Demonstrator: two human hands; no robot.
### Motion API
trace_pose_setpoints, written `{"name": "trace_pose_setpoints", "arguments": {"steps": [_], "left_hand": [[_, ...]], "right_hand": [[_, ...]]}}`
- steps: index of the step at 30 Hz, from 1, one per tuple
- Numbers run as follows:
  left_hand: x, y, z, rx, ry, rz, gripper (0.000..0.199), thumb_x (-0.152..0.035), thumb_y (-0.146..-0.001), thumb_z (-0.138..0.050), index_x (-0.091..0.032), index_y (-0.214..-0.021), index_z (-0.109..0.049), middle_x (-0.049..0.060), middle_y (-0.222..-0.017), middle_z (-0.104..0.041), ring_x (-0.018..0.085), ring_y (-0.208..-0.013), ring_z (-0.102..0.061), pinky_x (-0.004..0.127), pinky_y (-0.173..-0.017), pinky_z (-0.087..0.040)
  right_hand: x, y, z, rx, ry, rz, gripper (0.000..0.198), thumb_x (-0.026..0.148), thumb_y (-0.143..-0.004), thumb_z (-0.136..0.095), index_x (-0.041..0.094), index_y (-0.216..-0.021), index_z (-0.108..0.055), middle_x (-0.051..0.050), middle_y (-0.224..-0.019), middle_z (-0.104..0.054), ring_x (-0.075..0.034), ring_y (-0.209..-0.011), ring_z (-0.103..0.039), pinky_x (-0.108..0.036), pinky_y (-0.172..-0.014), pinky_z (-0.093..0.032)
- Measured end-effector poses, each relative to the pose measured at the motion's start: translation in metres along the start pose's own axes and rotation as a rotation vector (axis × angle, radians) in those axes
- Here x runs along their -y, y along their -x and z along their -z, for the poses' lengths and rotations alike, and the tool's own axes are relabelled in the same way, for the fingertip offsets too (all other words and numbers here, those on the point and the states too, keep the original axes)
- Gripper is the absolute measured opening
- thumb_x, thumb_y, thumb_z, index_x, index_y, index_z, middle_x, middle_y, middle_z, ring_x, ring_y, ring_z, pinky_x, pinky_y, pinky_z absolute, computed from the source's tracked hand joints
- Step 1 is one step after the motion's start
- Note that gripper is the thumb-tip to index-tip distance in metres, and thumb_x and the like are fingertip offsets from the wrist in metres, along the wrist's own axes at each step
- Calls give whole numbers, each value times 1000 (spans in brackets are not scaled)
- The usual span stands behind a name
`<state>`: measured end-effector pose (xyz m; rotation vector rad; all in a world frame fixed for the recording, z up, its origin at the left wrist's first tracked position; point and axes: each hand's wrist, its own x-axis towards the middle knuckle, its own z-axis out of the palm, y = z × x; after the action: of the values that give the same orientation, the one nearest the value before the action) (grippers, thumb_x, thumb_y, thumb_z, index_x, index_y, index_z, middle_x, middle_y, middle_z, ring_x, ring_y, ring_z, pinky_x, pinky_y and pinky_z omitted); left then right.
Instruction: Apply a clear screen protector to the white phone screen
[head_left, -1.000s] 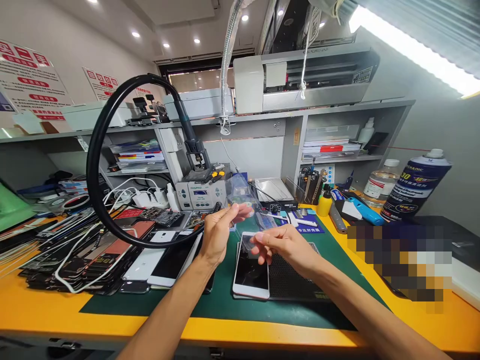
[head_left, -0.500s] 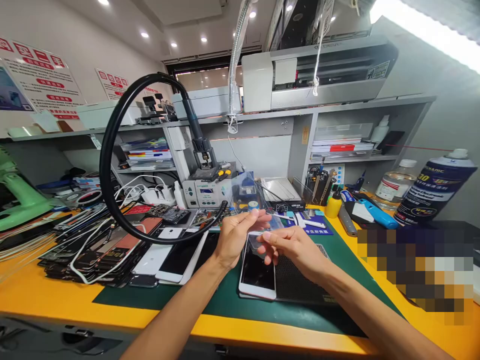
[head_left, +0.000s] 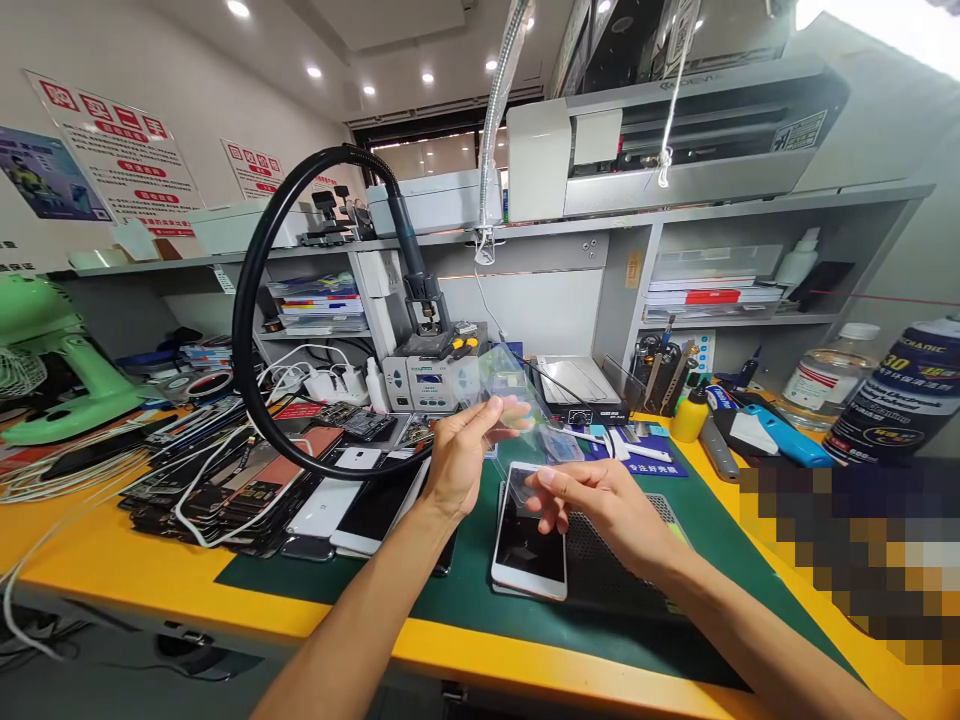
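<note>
A clear film (head_left: 510,372) is held up at a slant above the mat, nearly see-through, so its exact edges are hard to follow. My left hand (head_left: 459,450) pinches it at its left side between thumb and fingers. Lower down, my right hand (head_left: 592,500) has thumb and forefinger closed on a clear rounded corner; I cannot tell whether this is a separate layer. Beneath the fingers lies a white-framed phone (head_left: 531,550) with a dark screen, face up on another flat piece. Beside it, partly under my right hand, is a black perforated pad (head_left: 600,565).
A green mat (head_left: 450,615) covers the orange bench. Stacked phone parts (head_left: 262,480) and white phones (head_left: 334,500) lie left, under a looping black hose (head_left: 244,330) from a soldering station (head_left: 427,380). Bottles, including a yellow one (head_left: 688,415), stand right.
The view has turned left, shifting the scene rightward. My hands have drawn slightly apart, and more of the clear film shows between them.
</note>
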<state>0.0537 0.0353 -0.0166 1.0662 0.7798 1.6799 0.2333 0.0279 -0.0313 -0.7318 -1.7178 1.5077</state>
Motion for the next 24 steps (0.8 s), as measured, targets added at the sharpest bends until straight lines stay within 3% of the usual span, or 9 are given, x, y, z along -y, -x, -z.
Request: {"name": "trace_pose_setpoints", "arguments": {"steps": [10,18,24], "left_hand": [[-14,-7,7,-98,76,-25,30,-35,-77,-80,-10,-92,-79,15,-96,-78,27,-91,-73,36,-84,-55],[-17,-11,14,-96,65,-59,28,-33,-78,-80,-10,-93,-79,15,-100,-77,25,-89,-73,35,-81,-57],[-24,-14,24,-150,18,-51,26,-31,-71,-85,-11,-86,-78,10,-88,-78,18,-70,-72,30,-73,-58]], "right_hand": [[2,0,-1,22,1,-2,41,49,-90,-63,12,-79,-75,-10,-75,-74,-18,-62,-66,-29,-58,-45],[1,0,-1,30,-36,-17,39,47,-90,-64,12,-80,-75,-10,-77,-74,-18,-62,-66,-29,-57,-44],[3,0,0,27,-79,-40,37,46,-88,-67,11,-81,-76,-11,-78,-74,-18,-61,-66,-30,-58,-45]]}}
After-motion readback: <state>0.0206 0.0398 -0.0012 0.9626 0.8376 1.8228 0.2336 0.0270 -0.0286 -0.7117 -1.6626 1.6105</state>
